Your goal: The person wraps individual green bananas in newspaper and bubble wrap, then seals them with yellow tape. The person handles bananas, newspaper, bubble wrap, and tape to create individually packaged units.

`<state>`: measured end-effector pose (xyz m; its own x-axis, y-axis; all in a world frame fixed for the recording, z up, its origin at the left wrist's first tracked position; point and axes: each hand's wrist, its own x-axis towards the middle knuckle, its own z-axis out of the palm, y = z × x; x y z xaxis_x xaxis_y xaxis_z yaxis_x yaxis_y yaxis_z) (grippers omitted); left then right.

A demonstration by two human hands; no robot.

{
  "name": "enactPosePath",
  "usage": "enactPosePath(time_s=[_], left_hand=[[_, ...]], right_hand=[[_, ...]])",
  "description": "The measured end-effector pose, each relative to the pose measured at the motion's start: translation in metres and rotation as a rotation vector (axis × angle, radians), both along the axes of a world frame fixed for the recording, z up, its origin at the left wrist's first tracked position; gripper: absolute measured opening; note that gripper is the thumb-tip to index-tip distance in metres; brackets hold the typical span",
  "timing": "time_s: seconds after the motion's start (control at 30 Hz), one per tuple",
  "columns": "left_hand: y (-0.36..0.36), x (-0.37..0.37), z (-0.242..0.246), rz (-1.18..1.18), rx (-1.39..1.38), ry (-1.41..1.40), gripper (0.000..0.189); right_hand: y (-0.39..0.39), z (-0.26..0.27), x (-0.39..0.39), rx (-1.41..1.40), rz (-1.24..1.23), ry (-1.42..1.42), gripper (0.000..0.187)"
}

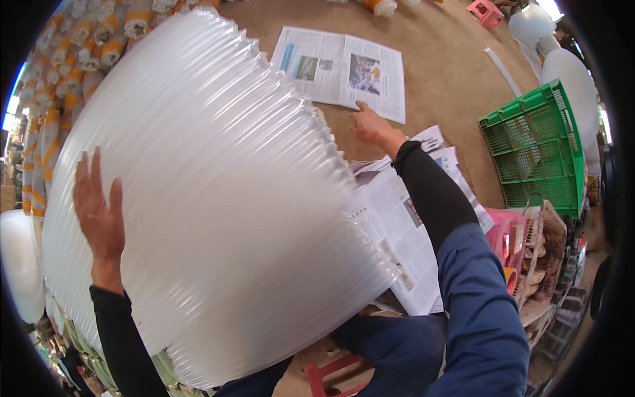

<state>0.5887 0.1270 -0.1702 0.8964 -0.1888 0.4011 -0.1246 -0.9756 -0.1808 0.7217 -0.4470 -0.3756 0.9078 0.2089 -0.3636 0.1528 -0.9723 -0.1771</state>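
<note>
A large stack of clear plastic air-cushion sheets (223, 198) lies before me and across my lap. My left hand (100, 213) rests on its left part, palm down with fingers spread. My right hand (369, 124) is beyond the stack's right edge, at the near edge of an unfolded newspaper sheet (330, 69) on the ground. Its index finger points forward over the paper's border; whether it touches the paper I cannot tell. Nothing shows gripped in either hand. Under my right forearm lies a pile of newspapers (402, 233), partly hidden by the arm and the plastic.
Wrapped bundles with orange bands (74, 59) are heaped at the far left. To the right stand a green plastic crate (536, 149) and, nearer, a dirty basket (543, 258) beside a pink container (503, 233). A pink stool (486, 12) stands far off; a red stool (337, 372) is below me.
</note>
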Motion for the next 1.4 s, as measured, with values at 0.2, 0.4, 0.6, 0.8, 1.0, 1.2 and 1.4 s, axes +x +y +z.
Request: enactPosePath(time_s=[0.2, 0.4, 0.6, 0.8, 1.0, 1.2, 1.4], left_hand=[[-0.004, -0.005, -0.003, -0.043, 0.043, 0.032, 0.054], [-0.022, -0.013, -0.006, -0.007, 0.045, 0.08, 0.062], [-0.025, -0.015, -0.007, 0.042, 0.002, 0.096, 0.069], [-0.025, -0.008, -0.012, 0.021, -0.027, 0.103, 0.068], [-0.034, 0.003, -0.012, -0.041, -0.048, 0.034, 0.065], [-0.029, -0.004, -0.007, -0.052, -0.002, -0.067, 0.063], [-0.03, -0.025, -0.009, -0.023, -0.078, -0.072, 0.066]], right_hand=[[-0.003, -0.077, 0.031, -0.083, 0.002, 0.071, 0.049], [-0.006, -0.115, 0.04, -0.151, -0.03, 0.007, 0.047], [0.003, -0.146, 0.05, -0.182, -0.05, -0.045, 0.073], [-0.004, -0.158, 0.063, -0.192, -0.164, -0.284, 0.065], [-0.014, -0.057, 0.071, 0.231, -0.287, -0.979, 0.054], [-0.042, 0.101, -0.035, 0.724, -0.603, -1.193, 0.051], [-0.081, 0.227, -0.249, 0.979, -0.921, -1.069, 0.05]])
